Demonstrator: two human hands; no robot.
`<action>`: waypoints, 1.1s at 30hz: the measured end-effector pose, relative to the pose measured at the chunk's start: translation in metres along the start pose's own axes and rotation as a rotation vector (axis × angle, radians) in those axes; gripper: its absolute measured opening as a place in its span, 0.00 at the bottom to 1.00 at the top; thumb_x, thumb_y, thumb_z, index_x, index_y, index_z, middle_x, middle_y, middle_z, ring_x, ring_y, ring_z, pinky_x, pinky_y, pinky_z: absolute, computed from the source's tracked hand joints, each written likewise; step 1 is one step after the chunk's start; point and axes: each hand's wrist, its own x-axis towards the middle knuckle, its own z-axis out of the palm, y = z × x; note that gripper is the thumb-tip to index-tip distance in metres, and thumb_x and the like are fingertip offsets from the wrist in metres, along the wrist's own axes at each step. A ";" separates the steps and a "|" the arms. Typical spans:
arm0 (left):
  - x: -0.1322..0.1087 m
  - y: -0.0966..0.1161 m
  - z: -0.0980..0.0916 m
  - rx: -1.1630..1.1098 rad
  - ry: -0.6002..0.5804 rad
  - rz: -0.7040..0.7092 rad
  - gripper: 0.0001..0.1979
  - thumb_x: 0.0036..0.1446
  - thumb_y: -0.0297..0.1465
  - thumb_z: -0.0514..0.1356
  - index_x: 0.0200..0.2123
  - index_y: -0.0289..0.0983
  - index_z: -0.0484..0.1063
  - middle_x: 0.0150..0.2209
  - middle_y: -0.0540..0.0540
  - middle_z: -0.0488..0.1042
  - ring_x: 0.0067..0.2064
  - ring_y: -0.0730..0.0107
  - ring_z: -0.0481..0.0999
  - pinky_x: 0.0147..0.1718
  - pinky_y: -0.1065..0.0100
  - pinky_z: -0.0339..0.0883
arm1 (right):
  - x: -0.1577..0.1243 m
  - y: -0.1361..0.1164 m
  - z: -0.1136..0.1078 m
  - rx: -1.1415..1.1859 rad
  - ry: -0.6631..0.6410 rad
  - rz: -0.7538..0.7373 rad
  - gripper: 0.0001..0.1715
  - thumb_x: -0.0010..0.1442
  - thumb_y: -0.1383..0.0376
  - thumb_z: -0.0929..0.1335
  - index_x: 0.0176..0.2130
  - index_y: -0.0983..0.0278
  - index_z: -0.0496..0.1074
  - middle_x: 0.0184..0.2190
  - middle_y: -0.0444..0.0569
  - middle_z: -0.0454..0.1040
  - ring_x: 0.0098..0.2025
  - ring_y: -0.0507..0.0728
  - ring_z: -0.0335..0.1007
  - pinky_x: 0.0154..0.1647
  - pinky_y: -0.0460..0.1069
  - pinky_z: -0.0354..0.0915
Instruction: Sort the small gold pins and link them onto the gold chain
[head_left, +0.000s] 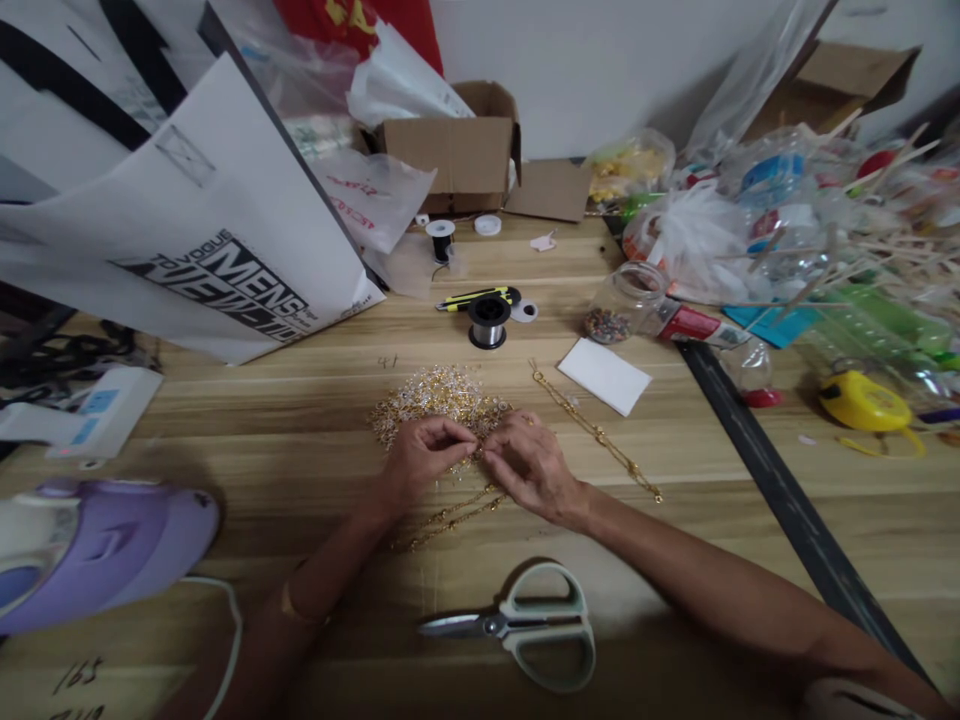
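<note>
My left hand and my right hand meet at the front of a pile of small gold and clear beads. Thumb and forefinger are pinched on each hand, the tips almost touching. What lies between the fingertips is too small to make out. A beaded gold chain runs along the table from just below my hands toward the lower left. To the right of my right hand lies another gold chain. White-handled scissors rest nearer to me, blades pointing left.
Behind the beads are a spool of wire, a yellow-black utility knife and a white card. A bead jar lies at right, near a tape measure. A purple iron and a large white bag stand left.
</note>
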 end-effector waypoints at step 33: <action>-0.007 -0.008 0.005 0.303 0.046 0.305 0.02 0.49 0.25 0.60 0.27 0.33 0.74 0.28 0.45 0.77 0.31 0.71 0.76 0.33 0.72 0.70 | 0.003 -0.001 -0.001 -0.025 -0.027 0.002 0.03 0.59 0.70 0.63 0.33 0.62 0.64 0.26 0.44 0.68 0.30 0.53 0.64 0.43 0.52 0.59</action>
